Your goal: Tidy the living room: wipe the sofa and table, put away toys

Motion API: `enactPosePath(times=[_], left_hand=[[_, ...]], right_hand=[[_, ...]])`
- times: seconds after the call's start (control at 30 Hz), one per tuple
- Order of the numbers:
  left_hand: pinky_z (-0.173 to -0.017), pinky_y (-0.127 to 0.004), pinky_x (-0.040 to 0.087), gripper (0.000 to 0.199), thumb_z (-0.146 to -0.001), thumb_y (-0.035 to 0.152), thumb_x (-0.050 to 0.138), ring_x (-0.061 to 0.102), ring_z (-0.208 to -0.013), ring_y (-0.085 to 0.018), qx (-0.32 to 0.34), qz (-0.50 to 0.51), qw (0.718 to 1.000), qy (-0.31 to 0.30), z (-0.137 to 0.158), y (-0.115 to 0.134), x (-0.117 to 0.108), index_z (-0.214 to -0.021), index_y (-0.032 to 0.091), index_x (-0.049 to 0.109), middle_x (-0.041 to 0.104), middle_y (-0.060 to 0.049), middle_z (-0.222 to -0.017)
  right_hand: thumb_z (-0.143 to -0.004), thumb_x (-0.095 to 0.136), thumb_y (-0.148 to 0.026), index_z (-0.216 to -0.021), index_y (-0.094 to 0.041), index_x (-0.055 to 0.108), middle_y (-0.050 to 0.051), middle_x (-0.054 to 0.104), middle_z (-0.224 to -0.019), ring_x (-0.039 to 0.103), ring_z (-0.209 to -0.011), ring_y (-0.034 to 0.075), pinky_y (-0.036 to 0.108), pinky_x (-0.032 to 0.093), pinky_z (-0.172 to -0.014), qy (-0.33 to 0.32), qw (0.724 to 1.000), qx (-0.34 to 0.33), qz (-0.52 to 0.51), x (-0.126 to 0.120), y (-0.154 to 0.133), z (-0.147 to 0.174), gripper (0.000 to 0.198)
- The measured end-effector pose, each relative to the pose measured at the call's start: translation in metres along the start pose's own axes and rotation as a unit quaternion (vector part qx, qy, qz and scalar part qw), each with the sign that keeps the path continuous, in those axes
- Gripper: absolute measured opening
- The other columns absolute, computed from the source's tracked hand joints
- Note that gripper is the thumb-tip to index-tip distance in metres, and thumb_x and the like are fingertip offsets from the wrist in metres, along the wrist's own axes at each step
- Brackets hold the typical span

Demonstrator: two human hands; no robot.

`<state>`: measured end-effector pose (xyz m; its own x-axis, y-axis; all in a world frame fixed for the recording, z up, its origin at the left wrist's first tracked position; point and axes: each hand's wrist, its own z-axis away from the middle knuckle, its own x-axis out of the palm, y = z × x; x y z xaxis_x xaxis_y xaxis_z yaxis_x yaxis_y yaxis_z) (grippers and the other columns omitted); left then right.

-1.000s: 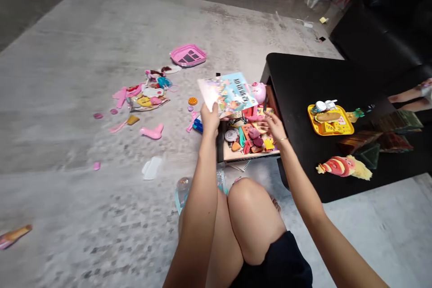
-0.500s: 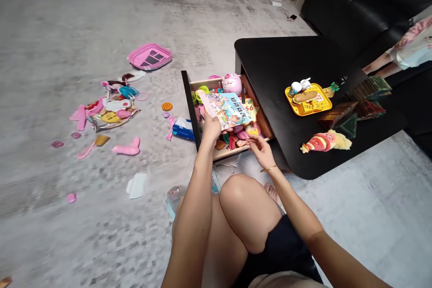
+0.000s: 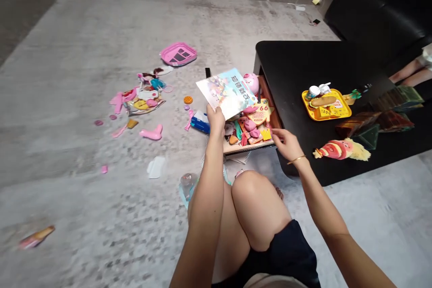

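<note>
My left hand [image 3: 216,120] is closed on the lower edge of a thin picture book [image 3: 227,92] with a light blue and white cover and dark Chinese characters. The book is tilted above the pulled-out drawer [image 3: 232,147] and hides its left part. My right hand [image 3: 287,143], with a gold bangle at the wrist, is at the drawer's near right corner beside the black table, fingers loosely bent and apart. Close to its fingertips lies a small yellow toy [image 3: 266,134]. Also in the drawer are a pink pig toy [image 3: 251,83], a yellow star-shaped toy [image 3: 259,112] and several small pink pieces.
On the black coffee table [image 3: 286,63] are a yellow tray [image 3: 344,111] of toy food, a plush toy [image 3: 340,149] and translucent tiles [image 3: 391,114]. Toys and a pink tray [image 3: 178,54] lie on the floor at left. A person's legs [image 3: 410,69] show at right.
My left hand has lifted and tilted the book leftward over the drawer. My right hand has moved away from the book to the drawer's right corner. The view has shifted left.
</note>
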<state>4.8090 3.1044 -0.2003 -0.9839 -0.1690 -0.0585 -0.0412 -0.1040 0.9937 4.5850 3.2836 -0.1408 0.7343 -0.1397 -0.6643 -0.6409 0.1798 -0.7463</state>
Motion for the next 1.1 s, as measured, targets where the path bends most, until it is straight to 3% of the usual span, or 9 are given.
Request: enactPosePath(times=[0.1, 0.17, 0.3, 0.43, 0.57, 0.67, 0.8, 0.97, 1.1], left_hand=[[-0.111, -0.031, 0.044, 0.042, -0.089, 0.016, 0.041, 0.057, -0.130, -0.017, 0.006, -0.021, 0.992, 0.127, -0.008, 0.008, -0.016, -0.131, 0.020, 0.045, 0.059, -0.011, -0.139], [-0.111, -0.031, 0.043, 0.041, -0.090, 0.015, 0.038, 0.058, -0.128, -0.017, 0.015, -0.029, 0.986, 0.161, -0.009, 0.012, -0.023, -0.130, 0.021, 0.044, 0.058, -0.012, -0.139], [-0.109, -0.032, 0.045, 0.039, -0.089, 0.013, 0.036, 0.060, -0.123, -0.017, 0.008, -0.022, 0.985, 0.171, -0.006, 0.016, -0.029, -0.126, 0.020, 0.046, 0.059, -0.012, -0.136], [-0.109, -0.033, 0.045, 0.038, -0.087, 0.013, 0.038, 0.060, -0.124, -0.018, -0.007, -0.023, 0.987, 0.158, -0.006, 0.015, -0.031, -0.123, 0.020, 0.049, 0.061, -0.011, -0.135], [-0.106, -0.032, 0.047, 0.040, -0.087, 0.014, 0.039, 0.062, -0.122, -0.018, -0.011, -0.023, 0.987, 0.161, -0.010, 0.010, -0.033, -0.126, 0.019, 0.050, 0.062, -0.011, -0.134], [-0.106, -0.029, 0.047, 0.039, -0.088, 0.015, 0.039, 0.062, -0.122, -0.016, 0.000, -0.023, 0.986, 0.163, -0.011, 0.007, -0.033, -0.126, 0.019, 0.050, 0.062, -0.010, -0.135], [-0.107, -0.029, 0.046, 0.038, -0.089, 0.015, 0.039, 0.061, -0.124, -0.017, -0.005, -0.015, 0.988, 0.155, -0.011, 0.008, -0.036, -0.125, 0.019, 0.050, 0.061, -0.011, -0.136], [-0.108, -0.033, 0.046, 0.040, -0.087, 0.013, 0.041, 0.061, -0.123, -0.019, -0.008, -0.011, 0.986, 0.165, -0.012, 0.012, -0.041, -0.125, 0.020, 0.051, 0.062, -0.010, -0.133], [-0.106, -0.031, 0.047, 0.039, -0.087, 0.013, 0.040, 0.063, -0.118, -0.017, 0.007, -0.012, 0.986, 0.167, -0.013, 0.008, -0.035, -0.124, 0.020, 0.052, 0.064, -0.009, -0.128]], right_hand=[[-0.092, 0.053, -0.022, -0.121, -0.016, 0.069, 0.013, 0.070, -0.127, 0.065, -0.119, 0.025, 0.039, 0.050, -0.106, -0.088, 0.994, 0.041, 0.051, 0.050, 0.004, -0.014, 0.034], [-0.091, 0.053, -0.017, -0.127, -0.012, 0.065, 0.016, 0.066, -0.132, 0.061, -0.127, 0.025, 0.038, 0.045, -0.111, -0.106, 0.986, 0.073, 0.105, 0.072, 0.008, -0.031, 0.038], [-0.090, 0.058, -0.021, -0.126, -0.005, 0.061, 0.023, 0.064, -0.132, 0.059, -0.127, 0.028, 0.037, 0.045, -0.108, -0.123, 0.966, 0.143, 0.178, 0.095, 0.016, -0.060, 0.039], [-0.085, 0.070, -0.037, -0.116, -0.011, 0.063, 0.015, 0.070, -0.121, 0.067, -0.113, 0.024, 0.032, 0.050, -0.097, -0.136, 0.964, 0.186, 0.131, 0.107, 0.028, -0.072, 0.041], [-0.076, 0.078, -0.040, -0.127, -0.013, 0.055, 0.014, 0.069, -0.119, 0.068, -0.107, 0.024, 0.033, 0.052, -0.091, -0.122, 0.965, 0.193, 0.130, 0.117, 0.026, -0.072, 0.063], [-0.081, 0.073, -0.032, -0.137, -0.019, 0.053, 0.015, 0.064, -0.129, 0.066, -0.111, 0.027, 0.036, 0.052, -0.093, -0.113, 0.971, 0.120, 0.171, 0.120, 0.010, -0.070, 0.060], [-0.092, 0.053, -0.017, -0.119, -0.014, 0.069, 0.019, 0.070, -0.119, 0.067, -0.111, 0.028, 0.036, 0.051, -0.096, -0.150, 0.957, 0.103, 0.227, 0.109, -0.010, -0.073, 0.032], [-0.088, 0.067, -0.033, -0.117, -0.012, 0.072, 0.025, 0.069, -0.119, 0.069, -0.108, 0.032, 0.042, 0.053, -0.091, -0.155, 0.918, 0.204, 0.302, 0.067, -0.005, -0.075, 0.036], [-0.089, 0.064, -0.042, -0.120, -0.017, 0.071, 0.023, 0.067, -0.122, 0.065, -0.112, 0.035, 0.048, 0.051, -0.093, -0.149, 0.926, 0.155, 0.310, 0.060, -0.009, -0.067, 0.040]])
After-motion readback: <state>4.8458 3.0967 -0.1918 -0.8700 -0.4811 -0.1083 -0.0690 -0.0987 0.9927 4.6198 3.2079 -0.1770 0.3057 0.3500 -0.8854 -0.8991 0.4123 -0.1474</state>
